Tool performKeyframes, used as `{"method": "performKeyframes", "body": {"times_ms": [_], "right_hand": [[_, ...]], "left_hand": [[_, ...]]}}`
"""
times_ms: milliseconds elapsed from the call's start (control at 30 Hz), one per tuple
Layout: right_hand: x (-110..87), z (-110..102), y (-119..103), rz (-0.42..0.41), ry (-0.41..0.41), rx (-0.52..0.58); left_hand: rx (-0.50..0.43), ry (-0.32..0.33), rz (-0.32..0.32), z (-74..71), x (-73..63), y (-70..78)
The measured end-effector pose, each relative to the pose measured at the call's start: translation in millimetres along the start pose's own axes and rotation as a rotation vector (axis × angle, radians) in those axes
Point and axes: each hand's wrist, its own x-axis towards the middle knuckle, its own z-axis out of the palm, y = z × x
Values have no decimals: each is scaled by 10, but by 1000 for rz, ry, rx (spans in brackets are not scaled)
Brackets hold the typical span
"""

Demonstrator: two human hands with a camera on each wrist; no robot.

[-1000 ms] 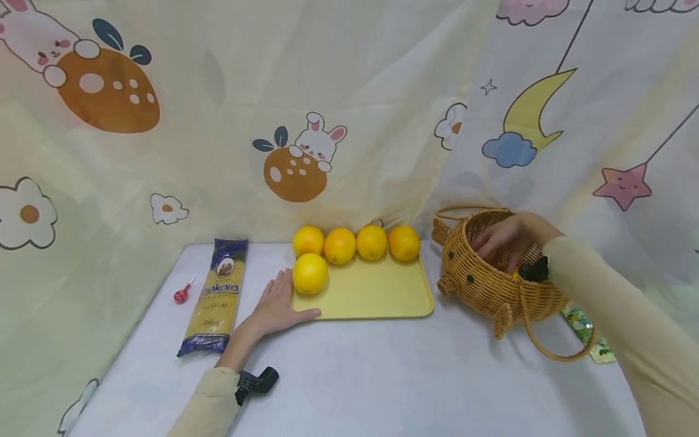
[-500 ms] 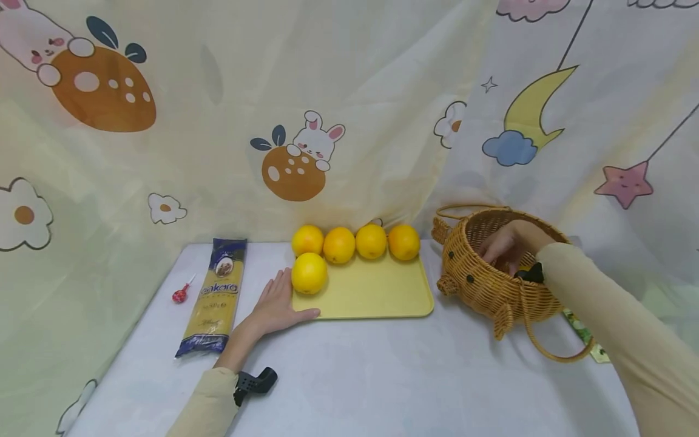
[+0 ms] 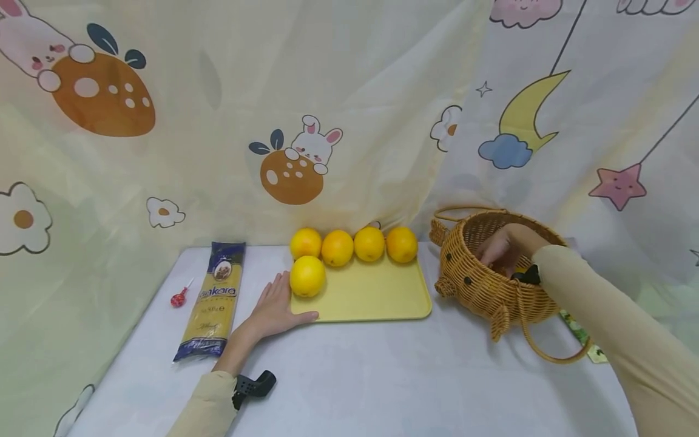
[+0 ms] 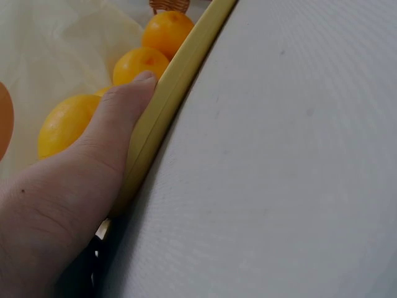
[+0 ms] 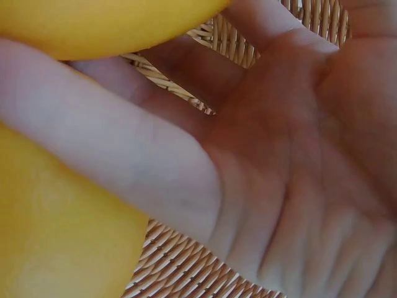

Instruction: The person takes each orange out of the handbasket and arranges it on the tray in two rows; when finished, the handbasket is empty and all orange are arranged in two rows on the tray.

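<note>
Right hand [image 3: 499,247] sits slightly lower and deeper inside the basket [image 3: 486,297] than in the frame one second earlier. Left hand [image 3: 275,309], tray [image 3: 382,297] and the oranges on the tray keep their places relative to one another; the whole head view shifts slightly.

Current step (judged): pick up an orange from the basket, at the right of the frame. The right wrist view shows two oranges inside: an upper orange [image 5: 118,25] at upper left and a lower orange [image 5: 62,217] at lower left. One finger runs between them. Whether the right hand grasps either orange cannot be told; the fingertips are hidden or out of view.

Left hand is released: fingers extended along the left edge of the tray, thumb over the near rim. It appears to serve as a stop for the tray.

Tray status, centre of frame: five oranges. Four form a back row [image 3: 337,247] along the far edge; the front orange [image 3: 307,276] sits before the left end of that row. Pasta [image 3: 210,303] and lollipop [image 3: 178,299] lie on the counter [image 3: 382,376], left of frame.

Next move (judged) calls for a secure grip around one orange, separation from its neighbour, and a lift over the basket rim. Caution: pulling sideways could tip the basket.
</note>
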Motion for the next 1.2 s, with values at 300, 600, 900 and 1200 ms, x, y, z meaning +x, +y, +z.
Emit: {"method": "performKeyframes", "body": {"times_ms": [300, 600, 900, 1200], "right_hand": [[74, -90, 133, -48, 15, 40], [-18, -29, 55, -57, 36, 96], [149, -74, 107, -28, 19, 93], [205, -151, 173, -56, 9, 81]], "left_hand": [[2, 4, 1, 5, -6, 9], [4, 7, 5, -6, -6, 1], [10, 5, 10, -7, -13, -8], [1, 7, 13, -7, -9, -4]]}}
